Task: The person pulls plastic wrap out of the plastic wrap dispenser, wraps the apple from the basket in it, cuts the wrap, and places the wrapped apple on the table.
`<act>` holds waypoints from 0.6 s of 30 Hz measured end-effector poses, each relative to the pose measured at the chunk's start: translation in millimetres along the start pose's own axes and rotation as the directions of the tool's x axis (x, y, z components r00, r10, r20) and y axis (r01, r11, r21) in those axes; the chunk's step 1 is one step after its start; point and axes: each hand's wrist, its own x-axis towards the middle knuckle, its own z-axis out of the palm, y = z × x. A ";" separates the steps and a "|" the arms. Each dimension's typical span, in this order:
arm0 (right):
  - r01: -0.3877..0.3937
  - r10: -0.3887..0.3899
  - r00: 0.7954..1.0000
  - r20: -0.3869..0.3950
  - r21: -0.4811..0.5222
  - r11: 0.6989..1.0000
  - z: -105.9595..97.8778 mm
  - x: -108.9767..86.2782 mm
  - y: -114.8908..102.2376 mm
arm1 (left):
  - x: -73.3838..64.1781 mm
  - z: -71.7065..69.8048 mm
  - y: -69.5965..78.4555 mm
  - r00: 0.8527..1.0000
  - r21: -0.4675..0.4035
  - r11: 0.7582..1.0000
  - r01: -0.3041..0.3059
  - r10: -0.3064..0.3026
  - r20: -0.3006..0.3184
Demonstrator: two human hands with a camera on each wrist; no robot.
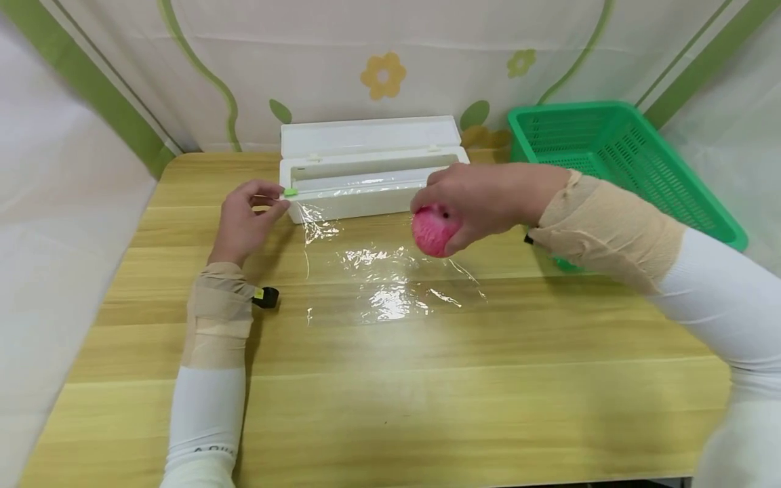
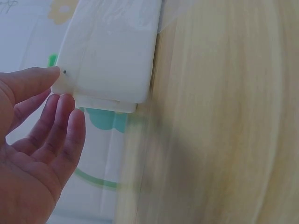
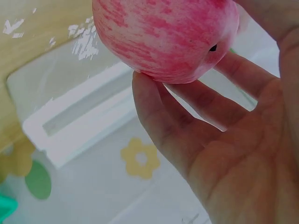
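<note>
My right hand (image 1: 482,200) grips a pink-red streaked apple (image 1: 430,234) from above, with fingers and thumb around it. It is held over a sheet of clear cling film (image 1: 390,281), which stretches from a white cling film dispenser (image 1: 360,205) toward the front of the table. The dispenser's lid (image 1: 369,137) stands raised at the back, and a roll lies inside. At the dispenser's left end, my left hand (image 1: 244,217) pinches the corner between thumb and fingers, beside a small green slider (image 1: 290,192). In the left wrist view the thumb (image 2: 44,77) lies against that corner.
A green plastic basket (image 1: 573,107) stands at the back right, behind my right forearm. The wooden table (image 1: 476,400) extends in front of the film. A flower-patterned cloth (image 1: 329,61) hangs along the back edge, with white cloth at both sides.
</note>
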 end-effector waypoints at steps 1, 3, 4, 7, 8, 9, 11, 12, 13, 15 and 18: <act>0.006 -0.006 1.000 0.007 0.011 1.000 2.8 3.6 -2.5 | 0.0 -0.3 -0.2 1.000 0.003 1.000 0.001 -0.001 0.000; 0.023 -0.024 1.000 0.015 0.027 0.999 8.4 10.5 -8.3 | -0.8 -0.9 -0.4 1.000 0.001 1.000 -0.002 0.002 -0.001; 0.033 -0.034 0.999 0.018 0.026 0.999 11.2 13.7 -11.3 | -1.3 -1.2 -0.5 1.000 0.002 1.000 -0.003 0.003 -0.003; 0.059 -0.059 0.998 0.035 0.027 0.998 20.5 23.3 -18.9 | -1.7 -1.2 -0.7 1.000 -0.002 1.000 -0.013 0.013 -0.006; 0.065 -0.066 0.997 0.041 0.027 0.998 23.9 26.3 -21.2 | -1.7 -1.1 -0.9 1.000 -0.003 1.000 -0.017 0.017 -0.007; 0.071 -0.072 0.996 0.048 0.029 0.997 27.3 29.2 -23.2 | -1.8 -1.0 -1.1 1.000 -0.002 1.000 -0.019 0.019 -0.008; 0.078 -0.081 0.995 0.067 0.038 0.996 34.5 34.9 -26.7 | -2.1 -0.7 -1.3 1.000 -0.003 1.000 -0.020 0.020 -0.009; 0.081 -0.084 0.994 0.074 0.039 0.996 38.0 37.3 -28.4 | -2.3 -0.8 -1.4 1.000 -0.002 1.000 -0.020 0.020 -0.010; 0.084 -0.087 0.993 0.085 0.044 0.996 41.3 39.7 -30.0 | -2.5 -0.8 -1.5 1.000 0.001 1.000 -0.017 0.017 -0.010; 0.090 -0.095 0.990 0.102 0.048 0.995 47.6 43.6 -32.7 | -3.1 -1.1 -0.7 1.000 0.001 1.000 -0.015 0.015 -0.012; 0.095 -0.099 0.988 0.117 0.041 0.995 54.8 47.0 -36.7 | -3.1 -1.6 0.2 1.000 0.001 1.000 -0.015 0.015 -0.009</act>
